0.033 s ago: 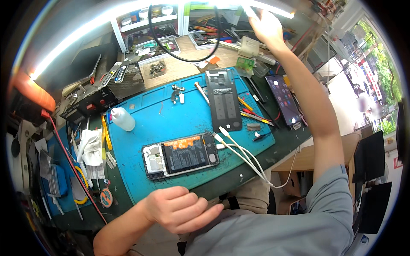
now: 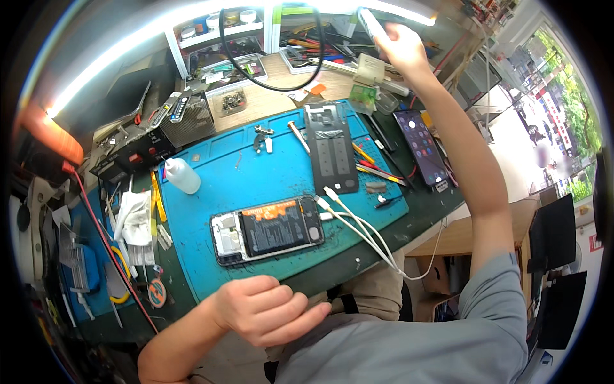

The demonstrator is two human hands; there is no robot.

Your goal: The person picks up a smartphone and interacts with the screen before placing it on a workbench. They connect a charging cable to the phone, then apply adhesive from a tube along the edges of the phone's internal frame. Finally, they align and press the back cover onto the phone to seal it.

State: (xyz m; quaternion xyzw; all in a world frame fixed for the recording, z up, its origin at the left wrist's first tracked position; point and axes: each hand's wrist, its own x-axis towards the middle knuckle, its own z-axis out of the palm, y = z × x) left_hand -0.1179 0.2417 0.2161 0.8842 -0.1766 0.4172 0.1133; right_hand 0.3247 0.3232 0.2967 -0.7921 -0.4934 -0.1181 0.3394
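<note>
In the head view, the person's right hand (image 2: 406, 50) was up at the far side of the bench, a bit to the right. It held a thin white tube (image 2: 371, 25), with the thumb and fingers closed around it. The tube was tilted, and its far end was close to the bright strip light (image 2: 396, 11).

The left hand (image 2: 265, 312) was at the near side, in front of the person's body. Its fingers were curled in, like a loose fist. I cannot tell if anything was hidden inside it. It was near the open phone (image 2: 217, 240), but not touching it.

The open phone lay flat on the near part of the blue mat (image 2: 214, 192). Its black and orange battery (image 2: 275, 230) was showing. White cords (image 2: 364, 233) lay to the right of it, and a small white plug (image 2: 327, 216) sat by its right end. I cannot tell if the plug was pushed in.

Farther away on the mat was a flat black panel (image 2: 332, 150). To the right of it, another phone (image 2: 421, 144) had its screen lit. On the left part of the mat stood a white bottle (image 2: 184, 178). A clear box (image 2: 232, 102) of little metal bits sat past the mat's far edge.
</note>
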